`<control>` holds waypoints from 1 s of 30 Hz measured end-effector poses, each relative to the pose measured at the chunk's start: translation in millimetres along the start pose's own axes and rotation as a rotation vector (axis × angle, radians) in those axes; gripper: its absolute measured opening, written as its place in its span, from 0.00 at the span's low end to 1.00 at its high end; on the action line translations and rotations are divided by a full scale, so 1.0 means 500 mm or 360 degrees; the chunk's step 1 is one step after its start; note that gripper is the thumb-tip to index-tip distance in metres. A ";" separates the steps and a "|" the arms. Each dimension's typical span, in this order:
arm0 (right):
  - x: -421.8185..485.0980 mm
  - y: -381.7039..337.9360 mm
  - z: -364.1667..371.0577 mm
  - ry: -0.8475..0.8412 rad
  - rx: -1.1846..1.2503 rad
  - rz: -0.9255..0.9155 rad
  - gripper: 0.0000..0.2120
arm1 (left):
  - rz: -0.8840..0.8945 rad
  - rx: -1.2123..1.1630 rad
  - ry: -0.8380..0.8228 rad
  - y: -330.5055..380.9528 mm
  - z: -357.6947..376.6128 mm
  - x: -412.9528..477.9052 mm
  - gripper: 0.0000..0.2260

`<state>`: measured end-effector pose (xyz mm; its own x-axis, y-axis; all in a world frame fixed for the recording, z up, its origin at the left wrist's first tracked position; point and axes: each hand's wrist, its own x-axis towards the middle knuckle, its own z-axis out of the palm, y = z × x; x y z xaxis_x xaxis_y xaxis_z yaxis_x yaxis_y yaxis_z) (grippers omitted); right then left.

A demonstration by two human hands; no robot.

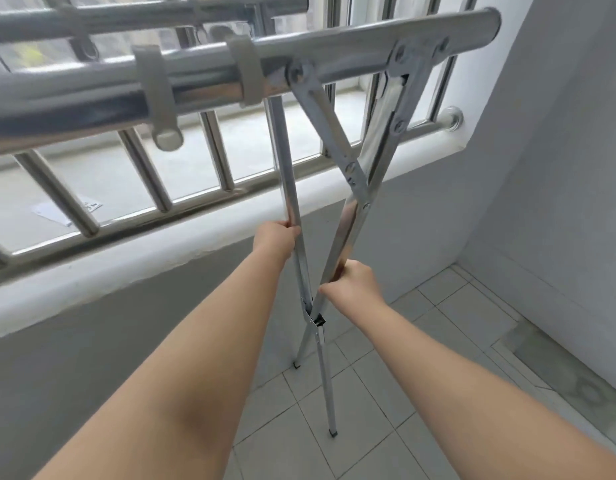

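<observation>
A shiny steel folding drying rack stands in front of me, its thick top bar (334,53) crossing the upper view. Two flat steel legs cross in an X at a pivot (315,318) near the floor. My left hand (277,237) grips the left leg (288,174) above the pivot. My right hand (355,280) grips the right leg (351,226) just above the crossing. Both feet (332,433) of the rack rest on the tiled floor. Grey plastic clips (154,88) sit on the top bar.
A window with steel bars (137,174) and a white ledge (161,258) runs behind the rack. A white wall (559,168) closes the right side. A floor drain (586,389) lies in a recess at the right. A paper slip (62,209) lies on the sill.
</observation>
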<state>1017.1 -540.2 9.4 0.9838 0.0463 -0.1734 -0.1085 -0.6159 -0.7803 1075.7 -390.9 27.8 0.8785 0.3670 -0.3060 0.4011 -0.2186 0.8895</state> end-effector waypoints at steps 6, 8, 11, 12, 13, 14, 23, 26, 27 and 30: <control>0.013 0.011 0.011 0.0006 0.0071 0.0088 0.07 | 0.0047 0.0010 -0.0014 -0.007 0.009 0.005 0.10; 0.012 0.011 0.012 -0.0006 0.0041 0.0078 0.07 | 0.0044 0.0049 -0.0015 -0.005 0.004 -0.004 0.11; 0.006 0.011 0.010 -0.0019 0.0000 0.0075 0.06 | 0.0017 0.0118 -0.0052 -0.002 -0.009 -0.023 0.07; 0.004 0.013 0.008 -0.0023 -0.0011 0.0078 0.04 | 0.0014 0.0150 -0.0059 -0.001 -0.014 -0.030 0.06; 0.001 0.013 0.006 -0.0033 -0.0027 0.0083 0.05 | 0.0007 0.0174 -0.0057 -0.002 -0.019 -0.035 0.10; -0.001 0.014 0.003 -0.0047 -0.0048 0.0087 0.06 | 0.0002 0.0197 -0.0054 -0.004 -0.023 -0.040 0.13; -0.036 -0.006 -0.010 -0.0287 -0.0165 0.0249 0.12 | -0.0020 0.0331 -0.0011 -0.030 -0.089 -0.133 0.14; -0.051 -0.022 -0.012 -0.0355 -0.0342 0.0319 0.11 | -0.0028 0.0388 -0.0001 -0.046 -0.114 -0.167 0.17; -0.061 -0.027 -0.011 -0.0405 -0.0409 0.0342 0.10 | -0.0029 0.0408 0.0004 -0.053 -0.123 -0.182 0.16; -0.087 -0.040 0.012 -0.0589 -0.0473 0.0371 0.13 | -0.0040 0.0481 -0.0059 -0.083 -0.146 -0.223 0.12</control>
<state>975.6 -524.9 29.0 0.8162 0.1228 -0.5645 -0.2207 -0.8368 -0.5011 942.3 -356.8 49.6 0.8740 0.3437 -0.3435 0.4769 -0.4710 0.7421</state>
